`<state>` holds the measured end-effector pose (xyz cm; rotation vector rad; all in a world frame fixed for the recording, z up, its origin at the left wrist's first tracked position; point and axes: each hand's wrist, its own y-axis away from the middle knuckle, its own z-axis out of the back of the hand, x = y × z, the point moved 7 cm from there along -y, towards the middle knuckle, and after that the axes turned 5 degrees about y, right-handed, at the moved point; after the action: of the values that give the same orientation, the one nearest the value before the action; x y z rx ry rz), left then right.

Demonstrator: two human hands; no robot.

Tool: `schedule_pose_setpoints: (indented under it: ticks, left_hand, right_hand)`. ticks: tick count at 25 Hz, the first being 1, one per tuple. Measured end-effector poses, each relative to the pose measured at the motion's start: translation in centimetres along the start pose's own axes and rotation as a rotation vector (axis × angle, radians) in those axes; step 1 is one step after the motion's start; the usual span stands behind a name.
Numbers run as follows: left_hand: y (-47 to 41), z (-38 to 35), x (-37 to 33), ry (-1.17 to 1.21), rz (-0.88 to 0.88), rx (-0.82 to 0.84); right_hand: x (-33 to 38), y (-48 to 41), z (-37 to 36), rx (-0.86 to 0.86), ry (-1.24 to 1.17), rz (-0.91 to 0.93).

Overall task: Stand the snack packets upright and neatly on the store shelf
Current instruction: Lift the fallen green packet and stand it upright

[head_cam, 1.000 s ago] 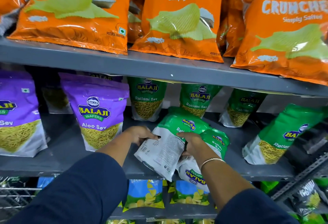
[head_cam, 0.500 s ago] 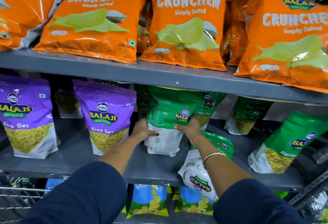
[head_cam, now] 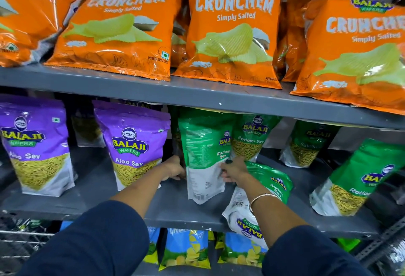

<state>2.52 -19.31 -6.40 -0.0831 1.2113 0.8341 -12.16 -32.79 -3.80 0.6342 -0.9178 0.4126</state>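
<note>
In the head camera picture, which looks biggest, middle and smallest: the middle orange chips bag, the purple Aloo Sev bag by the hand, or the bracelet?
1. Orange chips bag
2. Purple Aloo Sev bag, though the two bags' distances from the camera differ
3. Bracelet, clearly smallest

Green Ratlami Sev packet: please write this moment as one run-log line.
left hand + right hand: grip green packet | upright, back facing out | another green packet lying flat

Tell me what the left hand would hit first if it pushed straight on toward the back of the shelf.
Probably the dim packet standing behind the green Ratlami Sev pouch that the left hand holds; depth there is unclear.
</note>
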Motion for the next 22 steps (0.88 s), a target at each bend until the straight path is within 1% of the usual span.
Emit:
schedule_pose_setpoints:
  ticks: [1, 2, 4, 6, 8, 11, 14, 15, 17, 19, 22]
  left_hand:
    - [0.1, -0.4, -0.2, 0.009, -0.011, 0.023]
    - [0.2, -0.7, -0.5, 0.012, -0.049, 0.036]
    - [0.3, -1.3, -1.6, 0.029, -0.166, 0.01]
    - [0.2, -1.9, -2.5, 0.041, -0.233, -0.032]
    - [0.0, -2.3, -2.8, 0.068, -0.228, -0.03]
    - [-0.5, -1.5, -2.8, 0.084, -0.171, 0.008]
    - [-0.5, -0.8, -2.3, 0.119, -0.096, 0.098]
    - [-0.6, -0.6, -2.4, 0.102, -0.105, 0.084]
    - [-1.0, 0.0, -2.3, 0.072, -0.14, 0.001]
    - [-1.0, 0.0, -2.1, 0.095, -0.165, -0.036]
    - [-0.7, 0.1, -1.9, 0.103, -0.188, -0.079]
  right_hand:
    - [0.1, -0.5, -0.1, 0.014, 0.061, 0.031]
    - [0.0, -0.8, -0.4, 0.073, 0.127, 0.053]
    - [-0.3, -1.0, -1.6, 0.226, 0.258, 0.083]
    - [-0.3, -0.8, -2.3, 0.274, 0.359, 0.14]
    - [-1.0, -2.5, -3.1, 0.256, 0.389, 0.205]
    - [-0.4, -1.7, -1.7, 0.144, 0.266, 0.235]
    - [0.2, -0.8, -0.1, 0.127, 0.186, 0.25]
    - [0.3, -0.8, 0.3, 0.122, 0.185, 0.255]
    - [0.5, -1.1, 0.7, 0.095, 0.19, 0.263]
    - [0.5, -1.1, 1.1, 0.087, 0.196, 0.274]
    - [0.3, -1.2, 0.7, 0.168, 0.118, 0.281]
